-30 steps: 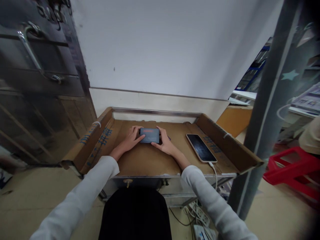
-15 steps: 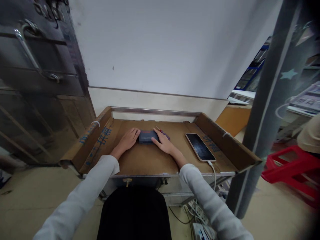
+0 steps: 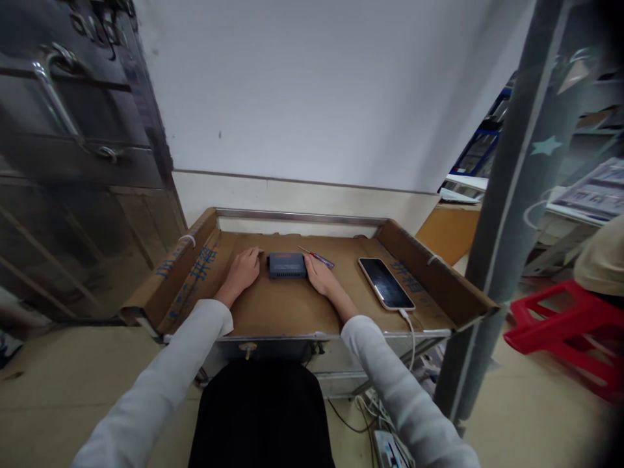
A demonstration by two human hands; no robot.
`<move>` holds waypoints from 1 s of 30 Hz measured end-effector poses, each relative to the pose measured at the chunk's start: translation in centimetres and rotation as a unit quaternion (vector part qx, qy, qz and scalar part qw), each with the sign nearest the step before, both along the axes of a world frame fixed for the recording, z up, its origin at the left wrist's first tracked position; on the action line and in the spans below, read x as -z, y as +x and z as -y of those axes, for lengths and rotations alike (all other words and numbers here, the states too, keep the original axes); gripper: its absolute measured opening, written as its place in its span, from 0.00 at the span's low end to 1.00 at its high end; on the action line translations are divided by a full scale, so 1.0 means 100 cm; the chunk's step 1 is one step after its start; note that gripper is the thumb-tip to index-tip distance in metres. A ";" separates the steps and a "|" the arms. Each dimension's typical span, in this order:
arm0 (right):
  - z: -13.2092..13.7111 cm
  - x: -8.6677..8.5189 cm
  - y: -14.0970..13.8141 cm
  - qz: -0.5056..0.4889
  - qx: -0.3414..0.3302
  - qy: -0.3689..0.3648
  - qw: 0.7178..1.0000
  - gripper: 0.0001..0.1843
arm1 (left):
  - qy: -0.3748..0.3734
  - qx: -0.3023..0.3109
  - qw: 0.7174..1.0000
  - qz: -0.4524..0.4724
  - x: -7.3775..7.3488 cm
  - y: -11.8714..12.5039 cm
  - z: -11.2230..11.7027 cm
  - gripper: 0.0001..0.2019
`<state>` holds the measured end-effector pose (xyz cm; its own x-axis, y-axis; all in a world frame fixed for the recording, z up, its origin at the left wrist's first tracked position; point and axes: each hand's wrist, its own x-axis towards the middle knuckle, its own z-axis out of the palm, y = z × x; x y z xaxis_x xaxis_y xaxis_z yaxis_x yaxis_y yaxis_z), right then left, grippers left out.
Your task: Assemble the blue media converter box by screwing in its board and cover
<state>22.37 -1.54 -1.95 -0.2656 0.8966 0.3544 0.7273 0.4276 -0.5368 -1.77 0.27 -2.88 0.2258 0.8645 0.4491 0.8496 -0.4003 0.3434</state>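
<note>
While our forearms, in pale grey sleeves [image 3: 160,396], reach over a brown cardboard-lined table [image 3: 283,312], a small dark blue-grey rectangular box [image 3: 287,266] with a row of slots along its near side lies flat on the lining between our two hands. Our left hand [image 3: 245,268] rests just left of the box, apart from it, loosely relaxed and holding nothing, its fingers slightly bent and lying close beside one another. Our right hand [image 3: 319,274] is at the box's right end, its fingertips right by that edge; we cannot tell whether they press on the box, nor how tightly they close. Just beyond this hand lies a slim screwdriver [image 3: 323,260] with a red and purple handle, its thin shaft pointing away and to the left. Farther right, we see a dark-screened smartphone [image 3: 386,284] with a pale edge, face up, well apart from our hands, a white cable [image 3: 411,331] plugged into its near end and hanging over the table's front. Off to our right are a grey upright post [image 3: 504,195] and a red plastic stool [image 3: 572,318].
</note>
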 end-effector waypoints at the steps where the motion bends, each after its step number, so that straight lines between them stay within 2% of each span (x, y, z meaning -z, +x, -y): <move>1: 0.000 0.000 0.000 0.001 0.001 0.002 1.000 0.29 | -0.002 -0.001 1.000 0.001 0.000 0.000 0.000 0.16; 8: -0.001 0.002 0.000 0.003 0.008 0.021 1.000 0.24 | -0.022 -0.012 0.999 0.023 -0.008 0.004 0.005 0.19; 10: -0.001 0.001 0.000 0.000 0.019 0.031 0.999 0.23 | -0.029 0.028 0.999 0.029 -0.011 0.005 0.009 0.18; 12: 0.001 -0.001 0.001 -0.006 0.046 0.048 0.998 0.22 | -0.039 0.110 0.993 0.032 -0.014 0.006 0.013 0.21; 15: 0.004 -0.006 0.001 0.005 0.142 0.093 0.985 0.20 | -0.042 0.208 0.976 0.053 -0.016 0.006 0.015 0.33; 16: 0.006 -0.008 0.002 0.019 0.188 0.110 0.976 0.19 | -0.040 0.219 0.973 0.066 -0.016 0.006 0.015 0.33; 19: 0.009 -0.009 0.001 0.077 0.309 0.127 0.939 0.20 | -0.054 0.235 0.964 0.110 -0.019 0.006 0.015 0.26; 22: 0.008 -0.006 0.000 0.110 0.350 0.075 0.927 0.19 | -0.096 0.210 0.958 0.171 -0.023 0.007 0.017 0.22; 25: 0.007 -0.005 0.001 0.091 0.342 0.044 0.934 0.16 | -0.121 0.161 0.951 0.235 -0.026 0.010 0.014 0.20; 30: 0.004 -0.003 0.004 0.015 0.307 0.065 0.949 0.11 | -0.125 0.013 0.945 0.303 -0.020 0.013 -0.004 0.30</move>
<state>22.79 -1.92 -1.63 0.2810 0.8351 0.4730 0.8752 -0.0207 -0.4834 -0.49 0.67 -0.93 0.0152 0.9586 0.2844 0.4576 -0.2596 0.8504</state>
